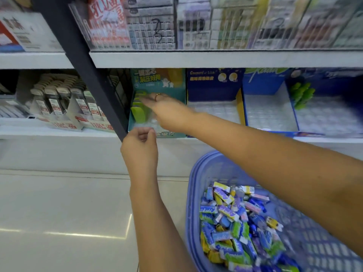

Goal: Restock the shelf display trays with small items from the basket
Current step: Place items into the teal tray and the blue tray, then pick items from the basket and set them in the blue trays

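— How far along are we?

— Head view: early, I judge. My right hand (165, 108), fingers straight and empty, reaches over the green pieces (138, 112) in the teal tray (179, 89) at the left end of the lower shelf (334, 140). My left hand (140, 146) curls at the tray's front lip, and I cannot tell what it grips. The basket (191, 193) is still heaped with wrapped items (231, 218), and the navy tray (214, 95) is bare.

— Labels?

— The navy header seems to read "Gaspard et Lisa".

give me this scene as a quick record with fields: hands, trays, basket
right hand: reaches into the teal cardboard display tray, fingers stretched toward the lime green plastic items; blurred
left hand: fingers curled at that tray's front edge; whether it holds anything is unclear
basket: blue-violet plastic mesh basket, lower right, holding many small wrapped items
next tray: dark blue cardboard tray to the right of the teal one, its floor mostly bare
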A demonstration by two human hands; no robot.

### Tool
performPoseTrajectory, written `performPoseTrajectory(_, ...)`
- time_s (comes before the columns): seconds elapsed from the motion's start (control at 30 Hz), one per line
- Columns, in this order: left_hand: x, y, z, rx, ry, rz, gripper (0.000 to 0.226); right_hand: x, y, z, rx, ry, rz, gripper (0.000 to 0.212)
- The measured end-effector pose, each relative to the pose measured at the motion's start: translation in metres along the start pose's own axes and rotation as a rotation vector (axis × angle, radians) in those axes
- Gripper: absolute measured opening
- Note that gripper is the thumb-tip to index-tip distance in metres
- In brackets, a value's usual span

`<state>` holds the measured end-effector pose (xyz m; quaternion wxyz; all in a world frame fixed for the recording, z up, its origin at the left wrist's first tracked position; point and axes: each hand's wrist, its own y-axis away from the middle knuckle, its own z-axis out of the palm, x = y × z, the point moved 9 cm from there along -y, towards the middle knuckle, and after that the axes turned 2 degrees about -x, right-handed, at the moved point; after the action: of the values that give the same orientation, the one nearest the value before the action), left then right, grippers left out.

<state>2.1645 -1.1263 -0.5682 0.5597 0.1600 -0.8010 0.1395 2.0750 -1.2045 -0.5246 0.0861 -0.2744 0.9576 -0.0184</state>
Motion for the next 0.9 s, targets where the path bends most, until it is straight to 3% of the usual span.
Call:
performPoseTrajectory(0.13, 0.038, 0.016, 0.044, -0.27, 0.041, 0.141, 0.013, 0.046, 0.095, -0.01, 0.123, -0.145, 0.099, 0.023)
performPoseTrajectory(0.3, -0.005, 0.08, 0.167, -0.832, -0.086, -0.061, 0.019, 0.111, 0.215, 0.09, -0.298, -0.19, 0.336, 0.021)
performPoseTrajectory(0.37, -0.04, 0.118, 0.208, -1.047, -0.301, -0.095, 0.009, 0.13, 0.244, 0.134, -0.412, -0.258, 0.408, 0.026)
performPoseTrajectory(0.43, -0.074, 0.145, 0.23, -1.174, -0.55, -0.051, 0.016, 0.14, 0.261, 0.173, -0.484, -0.321, 0.427, 0.029)
performPoseTrajectory(0.6, -0.148, 0.173, 0.24, -1.232, -0.985, -0.025, 0.033, 0.146, 0.287, 0.243, -0.512, -0.485, 0.446, 0.04)
performPoseTrajectory(0.8, -0.166, 0.176, 0.243, -1.26, -1.064, -0.005, 0.03, 0.152, 0.292, 0.252, -0.381, -0.552, 0.419, 0.046)
performPoseTrajectory(0.9, -0.176, 0.176, 0.239, -1.306, -1.078, -0.105, 0.033, 0.158, 0.293, 0.252, -0.408, -0.443, 0.39, 0.027)
